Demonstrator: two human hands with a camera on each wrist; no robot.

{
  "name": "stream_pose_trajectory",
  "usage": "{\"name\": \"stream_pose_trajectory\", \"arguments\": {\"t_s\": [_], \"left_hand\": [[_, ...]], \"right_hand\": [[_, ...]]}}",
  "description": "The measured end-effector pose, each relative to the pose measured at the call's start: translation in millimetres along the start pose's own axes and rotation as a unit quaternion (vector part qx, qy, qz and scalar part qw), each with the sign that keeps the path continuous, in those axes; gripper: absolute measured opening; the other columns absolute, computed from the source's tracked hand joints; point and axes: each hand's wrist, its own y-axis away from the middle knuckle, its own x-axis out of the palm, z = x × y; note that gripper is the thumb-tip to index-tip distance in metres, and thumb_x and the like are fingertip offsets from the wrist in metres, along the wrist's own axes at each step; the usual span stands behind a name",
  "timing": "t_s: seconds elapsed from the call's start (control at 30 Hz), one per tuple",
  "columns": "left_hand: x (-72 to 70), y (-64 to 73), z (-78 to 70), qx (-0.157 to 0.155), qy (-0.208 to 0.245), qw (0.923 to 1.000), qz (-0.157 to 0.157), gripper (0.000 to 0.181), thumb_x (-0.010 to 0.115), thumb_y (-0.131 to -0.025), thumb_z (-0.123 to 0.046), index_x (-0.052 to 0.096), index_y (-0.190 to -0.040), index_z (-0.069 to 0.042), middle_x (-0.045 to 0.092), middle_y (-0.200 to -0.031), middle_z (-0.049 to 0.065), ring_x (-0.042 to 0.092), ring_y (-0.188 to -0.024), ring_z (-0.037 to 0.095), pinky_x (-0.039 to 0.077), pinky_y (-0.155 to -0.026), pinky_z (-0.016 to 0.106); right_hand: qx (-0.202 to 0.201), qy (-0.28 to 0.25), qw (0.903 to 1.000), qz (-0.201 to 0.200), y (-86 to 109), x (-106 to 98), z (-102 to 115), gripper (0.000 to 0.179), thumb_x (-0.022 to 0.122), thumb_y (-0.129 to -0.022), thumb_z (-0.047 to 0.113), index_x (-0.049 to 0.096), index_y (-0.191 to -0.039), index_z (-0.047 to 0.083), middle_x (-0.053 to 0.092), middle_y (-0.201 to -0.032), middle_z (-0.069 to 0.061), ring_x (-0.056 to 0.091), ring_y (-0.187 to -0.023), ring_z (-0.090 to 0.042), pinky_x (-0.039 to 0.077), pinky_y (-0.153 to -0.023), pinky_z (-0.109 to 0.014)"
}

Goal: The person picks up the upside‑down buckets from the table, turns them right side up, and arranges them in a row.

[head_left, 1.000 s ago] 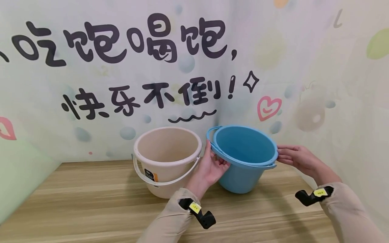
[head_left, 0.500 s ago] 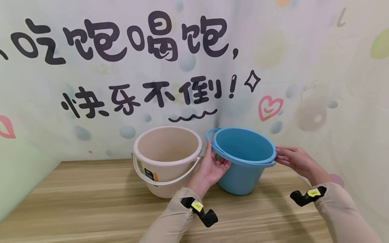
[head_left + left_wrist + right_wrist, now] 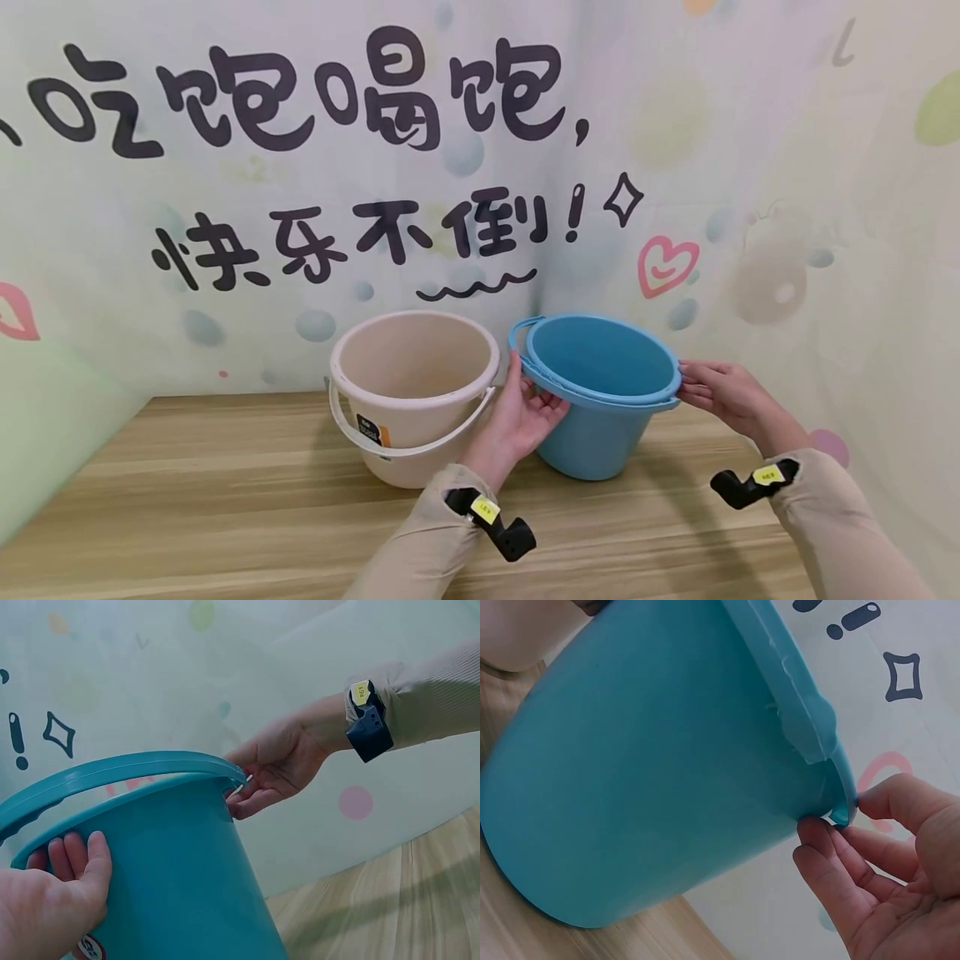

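The blue bucket (image 3: 596, 442) stands on the wooden table in the head view, slightly tilted, with its handle lying along the rim. At its left side my left hand (image 3: 525, 421) holds the bucket just under the rim, fingers bent against the wall. My right hand (image 3: 735, 400) pinches the opposite side of the rim; the right wrist view shows the thumb (image 3: 892, 799) outside the rim and fingers beneath it. To the left, a cream bucket (image 3: 420, 462) with a dark and orange label sits upright, its white handle hanging down in front. My left forearm partly covers it.
A printed cloth backdrop (image 3: 337, 183) with black characters rises behind the buckets. Pale walls bound the table (image 3: 187, 500) on the left and right. Each sleeve carries a black wrist camera, one on the left (image 3: 491, 521) and one on the right (image 3: 753, 483).
My right hand and forearm have shifted slightly left, and the blue bucket's right edge has moved a little with them. My left hand keeps its hold; the cream bucket stays put.
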Motion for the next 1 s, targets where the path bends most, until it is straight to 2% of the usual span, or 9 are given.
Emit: {"name": "stream_pose_trajectory", "arguments": {"t_s": [0.07, 0.13, 0.27, 0.33, 0.4, 0.53, 0.6, 1.0], "left_hand": [[-2.2, 0.2, 0.4, -0.002, -0.002, 1.0, -0.006, 0.067, 0.047, -0.086, -0.059, 0.039, -0.129, -0.008, 0.044, -0.117, 0.012, 0.046, -0.105, 0.022, 0.042, -0.091, 0.033], [-4.5, 0.6, 0.7, -0.005, -0.002, 0.9999, -0.014, 0.064, 0.047, -0.086, -0.058, 0.043, -0.123, -0.008, 0.045, -0.112, 0.011, 0.046, -0.101, 0.02, 0.043, -0.089, 0.032], [-8.9, 1.6, 1.0, -0.008, 0.001, 0.9996, -0.027, 0.053, 0.05, -0.084, -0.057, 0.045, -0.106, -0.009, 0.045, -0.101, 0.008, 0.047, -0.095, 0.019, 0.045, -0.085, 0.03], [-10.7, 1.8, 0.9, -0.008, 0.003, 0.9994, -0.034, 0.047, 0.051, -0.085, -0.056, 0.044, -0.098, -0.012, 0.044, -0.098, 0.007, 0.047, -0.092, 0.018, 0.047, -0.081, 0.028], [-12.3, 2.0, 0.8, -0.009, 0.009, 0.9991, -0.04, 0.044, 0.052, -0.085, -0.054, 0.044, -0.095, -0.012, 0.043, -0.096, 0.007, 0.048, -0.089, 0.017, 0.047, -0.079, 0.026], [-16.3, 2.3, 1.1, -0.008, 0.019, 0.9985, -0.05, 0.04, 0.054, -0.086, -0.048, 0.046, -0.093, -0.009, 0.042, -0.091, 0.006, 0.048, -0.081, 0.013, 0.047, -0.073, 0.022], [-18.5, 2.8, 1.5, -0.006, 0.02, 0.9982, -0.056, 0.04, 0.055, -0.086, -0.046, 0.047, -0.093, -0.008, 0.042, -0.089, 0.005, 0.048, -0.078, 0.012, 0.047, -0.071, 0.02], [-35.0, 2.6, 6.7, 0.01, 0.006, 0.9976, -0.068, 0.036, 0.053, -0.089, -0.041, 0.051, -0.1, -0.007, 0.048, -0.089, 0.005, 0.049, -0.076, 0.009, 0.047, -0.07, 0.019]], "right_hand": [[0.0, 0.004, 1.0, -0.003, 0.2, 1, 0, 0.014, 0.054, -0.093, 0.013, 0.067, -0.089, 0.015, 0.068, -0.087, -0.003, 0.066, -0.08, -0.016, 0.051, -0.074, -0.029], [-0.001, 0.01, 0.9999, -0.007, 0.7, 1, 0, 0.013, 0.054, -0.093, 0.013, 0.066, -0.097, 0.01, 0.068, -0.087, -0.002, 0.066, -0.08, -0.015, 0.051, -0.074, -0.029], [-0.004, 0.02, 0.9997, -0.014, 1.5, 1, 0, 0.031, 0.054, -0.093, 0.014, 0.055, -0.117, -0.005, 0.067, -0.089, -0.003, 0.066, -0.08, -0.015, 0.051, -0.075, -0.029], [-0.006, 0.02, 0.9997, -0.014, 1.8, 1, 0, 0.037, 0.055, -0.093, 0.014, 0.049, -0.121, -0.01, 0.067, -0.09, -0.004, 0.066, -0.081, -0.015, 0.051, -0.075, -0.029], [-0.007, 0.018, 0.9997, -0.016, 2.0, 0, -1, 0.032, 0.055, -0.092, 0.014, 0.054, -0.117, -0.006, 0.067, -0.09, -0.003, 0.066, -0.08, -0.015, 0.051, -0.075, -0.03], [-0.009, 0.004, 0.9999, -0.012, 1.9, 0, -2, 0.013, 0.055, -0.092, 0.014, 0.065, -0.098, 0.008, 0.067, -0.089, -0.004, 0.066, -0.08, -0.015, 0.051, -0.073, -0.029], [-0.011, -0.006, 0.9999, -0.01, 1.6, 0, -2, 0.013, 0.055, -0.093, 0.013, 0.067, -0.091, 0.012, 0.067, -0.089, -0.004, 0.066, -0.079, -0.016, 0.051, -0.073, -0.029], [-0.01, -0.003, 0.9998, -0.014, 0.7, 2, -2, 0.014, 0.056, -0.092, 0.015, 0.069, -0.086, 0.018, 0.068, -0.088, -0.003, 0.066, -0.08, -0.015, 0.051, -0.074, -0.029]]}}
